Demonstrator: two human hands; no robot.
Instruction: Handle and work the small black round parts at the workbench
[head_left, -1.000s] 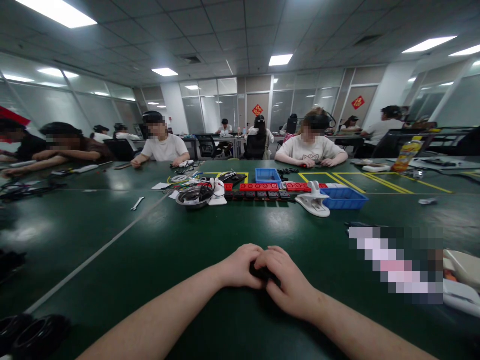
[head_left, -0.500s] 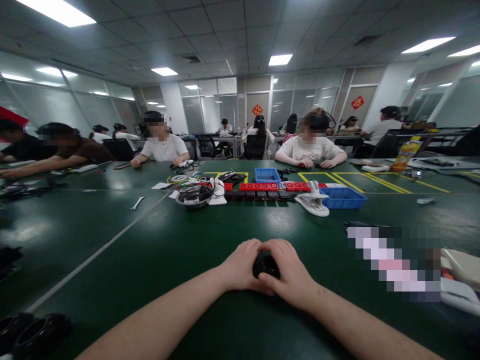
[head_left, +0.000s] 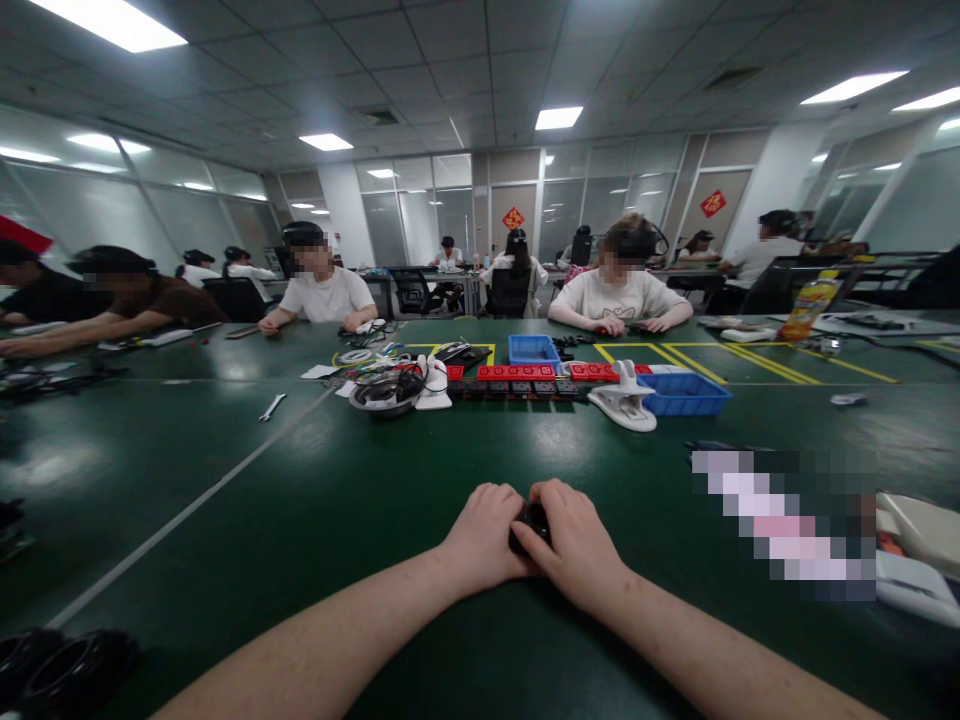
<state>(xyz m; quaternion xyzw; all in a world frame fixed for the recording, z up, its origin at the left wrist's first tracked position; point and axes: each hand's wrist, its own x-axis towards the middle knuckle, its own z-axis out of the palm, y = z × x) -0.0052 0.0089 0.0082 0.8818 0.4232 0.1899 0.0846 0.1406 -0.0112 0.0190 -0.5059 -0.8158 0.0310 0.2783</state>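
Note:
A small, glossy black round part (head_left: 534, 521) with a dark hollow lies between my hands, low over the green tabletop. My left hand (head_left: 487, 530) is wrapped round its left side. My right hand (head_left: 576, 535) grips the right side, its thumb reaching across the front. Fingers cover most of the part, so its exact kind cannot be made out. At the lower left edge of the view, black ring-shaped parts (head_left: 79, 672) of a similar glossy look sit on the table.
Beyond my hands stand a metal bowl of cables (head_left: 384, 392), a row of red and black socket blocks (head_left: 517, 386), a white clamp base (head_left: 624, 400) and a blue bin (head_left: 686, 393). A wrench (head_left: 272, 407) lies left. Co-workers sit across the table.
Both hands have closed in further round the black part, so less of it shows. My right thumb has shifted up and left across it. The view has moved slightly.

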